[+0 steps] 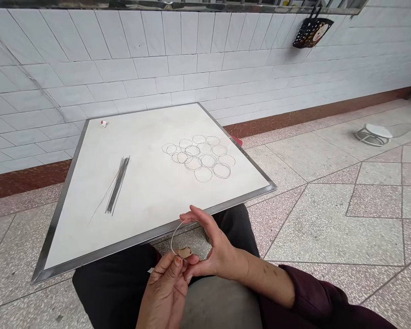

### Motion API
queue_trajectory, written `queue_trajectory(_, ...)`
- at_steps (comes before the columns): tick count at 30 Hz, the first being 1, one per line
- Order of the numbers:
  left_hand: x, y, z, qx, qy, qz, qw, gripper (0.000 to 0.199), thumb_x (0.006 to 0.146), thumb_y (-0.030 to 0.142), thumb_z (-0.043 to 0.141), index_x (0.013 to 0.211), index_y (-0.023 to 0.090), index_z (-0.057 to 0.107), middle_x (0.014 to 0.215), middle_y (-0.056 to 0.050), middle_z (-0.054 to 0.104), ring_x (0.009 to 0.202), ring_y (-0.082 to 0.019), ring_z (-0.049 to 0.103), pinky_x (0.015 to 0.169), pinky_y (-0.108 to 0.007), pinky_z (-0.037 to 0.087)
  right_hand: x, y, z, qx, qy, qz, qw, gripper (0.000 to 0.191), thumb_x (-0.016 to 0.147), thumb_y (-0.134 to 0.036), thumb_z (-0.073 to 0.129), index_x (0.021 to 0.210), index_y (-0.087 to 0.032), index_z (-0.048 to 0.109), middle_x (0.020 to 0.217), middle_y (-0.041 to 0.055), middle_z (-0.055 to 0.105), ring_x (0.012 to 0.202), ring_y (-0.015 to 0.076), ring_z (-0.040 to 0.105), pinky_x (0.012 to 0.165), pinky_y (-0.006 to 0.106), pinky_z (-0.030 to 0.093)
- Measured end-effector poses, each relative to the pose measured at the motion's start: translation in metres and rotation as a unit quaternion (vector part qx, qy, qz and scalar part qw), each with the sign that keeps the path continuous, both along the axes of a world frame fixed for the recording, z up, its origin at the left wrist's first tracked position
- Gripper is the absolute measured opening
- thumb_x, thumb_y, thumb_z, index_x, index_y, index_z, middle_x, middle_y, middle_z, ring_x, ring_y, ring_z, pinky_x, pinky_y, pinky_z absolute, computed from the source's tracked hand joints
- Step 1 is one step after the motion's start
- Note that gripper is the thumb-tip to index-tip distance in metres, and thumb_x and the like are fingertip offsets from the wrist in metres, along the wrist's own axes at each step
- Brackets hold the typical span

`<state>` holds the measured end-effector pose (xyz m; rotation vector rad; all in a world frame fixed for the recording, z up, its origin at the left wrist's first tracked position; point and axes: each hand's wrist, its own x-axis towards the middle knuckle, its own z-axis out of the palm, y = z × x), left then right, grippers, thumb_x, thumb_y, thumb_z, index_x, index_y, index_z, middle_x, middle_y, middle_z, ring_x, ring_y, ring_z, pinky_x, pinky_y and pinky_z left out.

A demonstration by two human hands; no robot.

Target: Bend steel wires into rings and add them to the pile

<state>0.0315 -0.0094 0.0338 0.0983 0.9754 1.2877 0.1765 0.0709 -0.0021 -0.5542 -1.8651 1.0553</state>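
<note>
Just in front of the table's near edge, above my lap, I hold a thin wire ring (172, 238) in both hands. My left hand (167, 283) pinches the ring's lower side between thumb and fingers, beside a small tan piece (184, 252) that sits at the wire. Whether that piece is tape, card or wood I cannot tell. My right hand (214, 246) curves round the ring's right side, thumb low and fingers high against the wire. On the table lie several similar wire rings (203, 173), partly overlapping, and a bundle of straight dark wires (118, 185).
The white table (150, 196) has a grey metal rim and stands near a tiled wall (150, 68). A small red-and-white object (104, 124) rests at its far left corner. A dark patterned bag (313, 33) hangs on the wall. A low stool (375, 135) stands on the floor at right.
</note>
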Motion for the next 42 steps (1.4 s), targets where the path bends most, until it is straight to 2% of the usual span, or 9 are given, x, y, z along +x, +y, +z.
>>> queue_trajectory(4,-0.005,0.001,0.001,0.026,0.023,-0.009,0.999,0.018,0.066,0.029,0.086,0.077,0.017,0.077,0.077,-0.005,0.073,0.074,-0.017,0.065,0.079,-0.030,0.052,0.007,0.005,0.007,0.020,-0.028,0.022,0.999,0.116,0.065,-0.063,0.080,0.153,-0.024,0.016,0.145,0.0170,0.040,0.133,0.0330,0.043,0.112,0.049,0.035)
queue_trajectory(6,-0.008,0.001,0.003,0.050,0.048,-0.034,0.997,0.016,0.069,0.030,0.084,0.075,0.017,0.077,0.076,-0.005,0.072,0.073,-0.016,0.063,0.079,-0.030,0.051,0.012,0.010,0.019,0.038,-0.055,0.023,0.998,0.083,0.083,-0.063,0.064,0.148,-0.023,0.033,0.143,0.0153,0.042,0.134,0.0316,0.040,0.112,0.049,0.035)
queue_trajectory(9,-0.012,0.000,0.005,0.061,0.080,-0.081,0.992,0.016,0.074,0.032,0.080,0.074,0.017,0.076,0.073,-0.004,0.068,0.071,-0.016,0.061,0.076,-0.029,0.049,0.015,0.020,0.036,0.088,-0.079,0.017,0.993,0.035,0.097,-0.042,0.055,0.127,-0.026,0.058,0.120,0.0097,0.059,0.113,0.0226,0.055,0.099,0.040,0.047)
queue_trajectory(12,-0.013,-0.001,0.007,0.072,0.086,-0.122,0.986,0.016,0.079,0.033,0.075,0.075,0.017,0.076,0.070,-0.004,0.065,0.070,-0.017,0.059,0.073,-0.030,0.048,0.013,0.030,0.046,0.147,-0.094,0.071,0.982,0.018,0.097,-0.032,0.057,0.109,-0.024,0.068,0.097,0.0054,0.064,0.092,0.0164,0.060,0.085,0.032,0.052)
queue_trajectory(17,-0.014,-0.003,0.008,0.086,0.077,-0.165,0.979,0.018,0.083,0.033,0.070,0.075,0.017,0.076,0.063,-0.003,0.060,0.064,-0.016,0.054,0.069,-0.031,0.046,0.011,0.037,0.049,0.192,-0.102,0.129,0.967,0.018,0.098,-0.030,0.055,0.104,-0.022,0.070,0.088,0.0029,0.064,0.086,0.0137,0.060,0.078,0.028,0.052)
queue_trajectory(25,-0.016,-0.002,0.006,0.049,0.026,-0.179,0.982,0.013,0.074,0.027,0.076,0.069,0.016,0.075,0.056,-0.002,0.057,0.054,-0.013,0.049,0.061,-0.030,0.045,0.012,0.040,0.055,0.216,-0.149,0.188,0.946,0.034,0.104,-0.031,0.040,0.097,-0.021,0.072,0.085,0.0029,0.064,0.080,0.0122,0.059,0.074,0.027,0.050)
queue_trajectory(33,-0.016,-0.003,0.000,0.047,-0.012,-0.195,0.980,0.013,0.075,0.025,0.074,0.065,0.017,0.075,0.049,-0.002,0.054,0.054,-0.015,0.052,0.061,-0.030,0.044,0.009,0.039,0.050,0.221,-0.128,0.203,0.945,0.032,0.103,-0.024,0.041,0.097,-0.020,0.072,0.083,0.0030,0.062,0.079,0.0128,0.058,0.074,0.027,0.049)
queue_trajectory(38,-0.013,-0.004,0.003,0.046,-0.009,-0.195,0.980,0.026,0.074,0.028,0.075,0.051,0.017,0.068,0.050,-0.004,0.054,0.057,-0.017,0.054,0.061,-0.029,0.043,0.008,0.040,0.050,0.244,-0.127,0.194,0.942,0.028,0.101,-0.021,0.045,0.095,-0.021,0.073,0.083,0.0024,0.063,0.078,0.0127,0.057,0.071,0.025,0.049)
queue_trajectory(42,-0.012,-0.005,0.007,0.040,-0.015,-0.193,0.980,0.022,0.075,0.029,0.076,0.056,0.017,0.071,0.052,-0.004,0.057,0.057,-0.018,0.057,0.062,-0.030,0.045,0.010,0.038,0.052,0.247,-0.153,0.191,0.938,0.029,0.102,-0.021,0.044,0.096,-0.021,0.073,0.085,0.0020,0.064,0.080,0.0121,0.058,0.072,0.024,0.049)
